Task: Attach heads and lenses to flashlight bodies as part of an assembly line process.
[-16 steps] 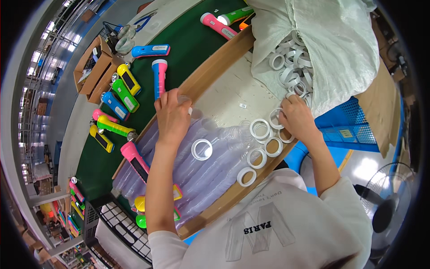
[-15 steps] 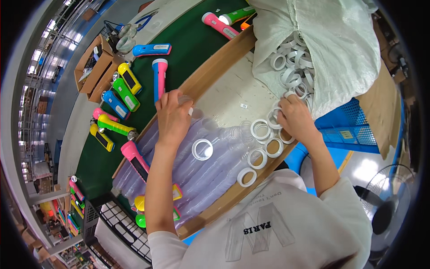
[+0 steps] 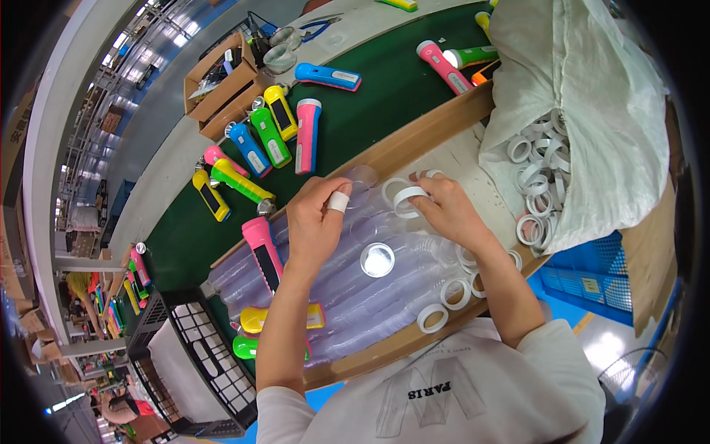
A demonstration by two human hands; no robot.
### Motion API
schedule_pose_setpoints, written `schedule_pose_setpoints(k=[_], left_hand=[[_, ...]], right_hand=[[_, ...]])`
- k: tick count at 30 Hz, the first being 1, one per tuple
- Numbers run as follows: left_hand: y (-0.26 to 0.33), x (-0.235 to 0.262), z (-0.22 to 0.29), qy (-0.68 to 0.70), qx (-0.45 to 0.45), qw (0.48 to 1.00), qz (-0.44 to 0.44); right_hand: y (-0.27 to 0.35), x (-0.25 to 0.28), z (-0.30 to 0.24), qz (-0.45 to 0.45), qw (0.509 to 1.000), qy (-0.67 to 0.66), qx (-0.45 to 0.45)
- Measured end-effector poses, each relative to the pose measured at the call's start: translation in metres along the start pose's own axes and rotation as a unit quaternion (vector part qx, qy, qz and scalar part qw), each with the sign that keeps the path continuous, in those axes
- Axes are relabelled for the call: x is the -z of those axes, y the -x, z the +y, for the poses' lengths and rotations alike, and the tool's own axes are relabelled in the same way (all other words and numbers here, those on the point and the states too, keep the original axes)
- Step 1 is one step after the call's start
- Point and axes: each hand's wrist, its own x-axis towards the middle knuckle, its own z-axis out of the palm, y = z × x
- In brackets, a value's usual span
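My left hand [image 3: 314, 226] is pinched closed over the tray, with a white wrap [image 3: 338, 201] round one finger. At its fingertips shows a clear plastic disc [image 3: 362, 176], whose grip is partly hidden. White plastic rings [image 3: 411, 194] sit in the closed fingers of my right hand [image 3: 452, 212], just right of the left hand. Below both hands, long rows of stacked clear discs [image 3: 370, 314] fill the left part of the cardboard tray [image 3: 436, 122]. A white ring with a shiny disc inside it [image 3: 378, 260] lies on top of the rows.
A white woven sack [image 3: 584, 66] spills loose rings [image 3: 543, 166] at the right. More rings [image 3: 433, 318] line the tray's near edge. Coloured flashlights [image 3: 308, 137] lie on the green surface [image 3: 370, 111]. A black crate [image 3: 200, 355] stands lower left, a blue basket [image 3: 584, 274] right.
My right hand has moved left from the rings by the sack, carrying rings toward my left hand. The hands are now close together. The whole view has shifted, so the flashlights appear further right.
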Motion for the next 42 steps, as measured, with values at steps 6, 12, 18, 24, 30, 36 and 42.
schedule_pose_setpoints(k=[6,12,18,24,30,36,42], left_hand=[[-0.006,-0.022,0.028,0.162,0.065,0.985,-0.020],[-0.026,-0.051,0.029,0.165,0.039,0.985,-0.022],[-0.067,-0.087,0.025,0.125,0.020,0.984,-0.126],[-0.160,-0.115,-0.023,0.081,-0.035,0.995,-0.043],[-0.233,-0.143,-0.103,-0.446,0.079,0.889,-0.068],[-0.226,-0.125,-0.113,-0.399,0.120,0.904,-0.096],[-0.157,-0.053,-0.048,0.194,0.136,0.970,-0.046]], right_hand=[[-0.002,-0.001,0.005,-0.092,0.857,-0.474,-0.181],[-0.007,0.002,-0.005,-0.101,0.646,-0.735,-0.182],[-0.009,0.002,0.024,-0.040,0.571,-0.802,-0.172],[-0.020,0.020,0.022,0.048,0.534,-0.812,-0.229],[-0.019,0.009,0.025,0.031,0.549,-0.805,-0.224],[-0.016,0.011,0.025,0.047,0.558,-0.803,-0.204],[-0.014,0.009,0.021,0.028,0.538,-0.820,-0.193]])
